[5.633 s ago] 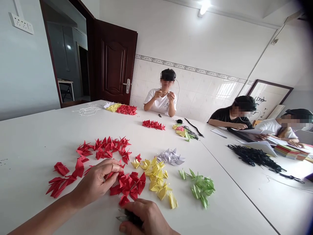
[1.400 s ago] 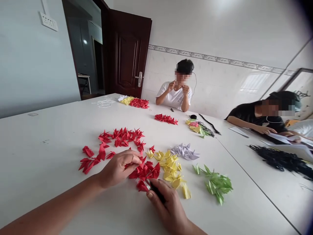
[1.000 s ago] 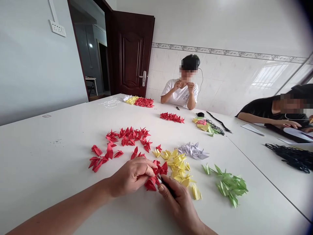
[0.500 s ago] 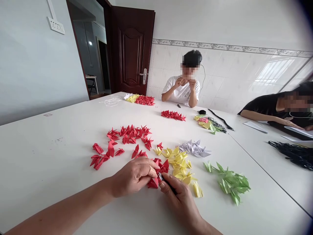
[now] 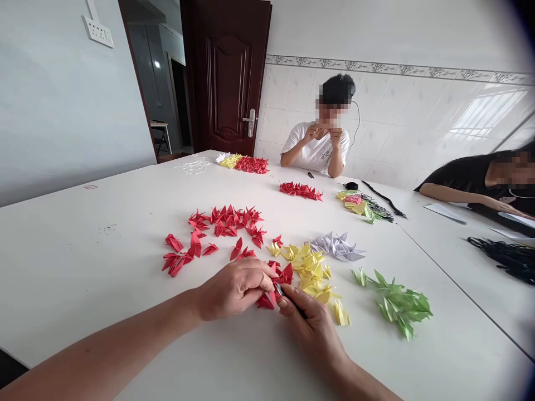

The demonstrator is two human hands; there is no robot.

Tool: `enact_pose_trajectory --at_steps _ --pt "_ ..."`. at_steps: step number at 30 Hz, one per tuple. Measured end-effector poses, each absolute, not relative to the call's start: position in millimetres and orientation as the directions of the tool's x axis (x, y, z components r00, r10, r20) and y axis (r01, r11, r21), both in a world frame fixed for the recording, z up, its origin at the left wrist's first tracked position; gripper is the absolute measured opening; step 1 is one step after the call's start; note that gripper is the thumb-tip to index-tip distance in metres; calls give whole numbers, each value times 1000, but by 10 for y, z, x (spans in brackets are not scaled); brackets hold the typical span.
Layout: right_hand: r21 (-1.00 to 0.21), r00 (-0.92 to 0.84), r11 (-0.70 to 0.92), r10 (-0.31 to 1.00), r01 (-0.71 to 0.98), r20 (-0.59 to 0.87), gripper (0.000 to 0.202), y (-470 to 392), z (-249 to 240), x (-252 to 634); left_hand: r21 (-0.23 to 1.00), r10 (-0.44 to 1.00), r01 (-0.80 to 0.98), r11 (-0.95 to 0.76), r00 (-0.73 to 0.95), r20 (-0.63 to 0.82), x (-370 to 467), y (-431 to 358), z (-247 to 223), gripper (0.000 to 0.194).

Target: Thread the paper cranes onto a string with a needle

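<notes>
My left hand (image 5: 240, 287) has its fingers pressed together near a red paper crane; what they pinch is too small to make out. My right hand (image 5: 311, 320) grips a small black tool with a metal tip (image 5: 280, 289), which touches or nearly meets the left fingertips. Red folded cranes (image 5: 229, 218) spread beyond and left of my hands, with some right under the fingertips. Just right of them lie yellow cranes (image 5: 310, 270). Pale lilac cranes (image 5: 336, 246) sit behind the yellow ones, and green cranes (image 5: 401, 303) lie farther right.
Across the white table (image 5: 104, 267) sits a person in a white shirt (image 5: 315, 147), hands raised. Another person in black (image 5: 460, 175) is at the right, by papers and black cords (image 5: 505, 259). More red cranes (image 5: 301, 190) and a mixed bundle (image 5: 361, 206) lie toward the back.
The view has shifted slightly, so the table's contents appear a little higher and to the right. Both hands keep nearly the same pose together, with no clear change in what they hold.
</notes>
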State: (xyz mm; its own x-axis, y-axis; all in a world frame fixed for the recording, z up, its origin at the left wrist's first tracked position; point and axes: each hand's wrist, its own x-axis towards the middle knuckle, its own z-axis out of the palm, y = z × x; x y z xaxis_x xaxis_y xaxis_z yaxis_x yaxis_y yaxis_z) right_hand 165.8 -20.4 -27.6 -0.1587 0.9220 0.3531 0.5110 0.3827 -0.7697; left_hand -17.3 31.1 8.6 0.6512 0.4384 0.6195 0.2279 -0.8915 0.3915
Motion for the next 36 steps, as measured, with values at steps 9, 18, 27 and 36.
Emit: enact_pose_trajectory --at_steps 9,18,27,36 --pt "-769 -157 392 918 505 365 33 -208 -291 1668 410 457 238 -880 658 599 -177 294 103 20" --pt "-788 -149 384 922 481 358 32 -197 -305 1668 395 445 235 -888 659 607 -178 300 98 20" --pt "-779 -148 377 924 502 352 33 -209 -311 1679 396 442 230 -889 658 609 -174 291 112 19" --pt "-794 -158 368 929 484 335 32 -197 -336 1689 409 458 242 -880 660 595 -176 291 124 19"
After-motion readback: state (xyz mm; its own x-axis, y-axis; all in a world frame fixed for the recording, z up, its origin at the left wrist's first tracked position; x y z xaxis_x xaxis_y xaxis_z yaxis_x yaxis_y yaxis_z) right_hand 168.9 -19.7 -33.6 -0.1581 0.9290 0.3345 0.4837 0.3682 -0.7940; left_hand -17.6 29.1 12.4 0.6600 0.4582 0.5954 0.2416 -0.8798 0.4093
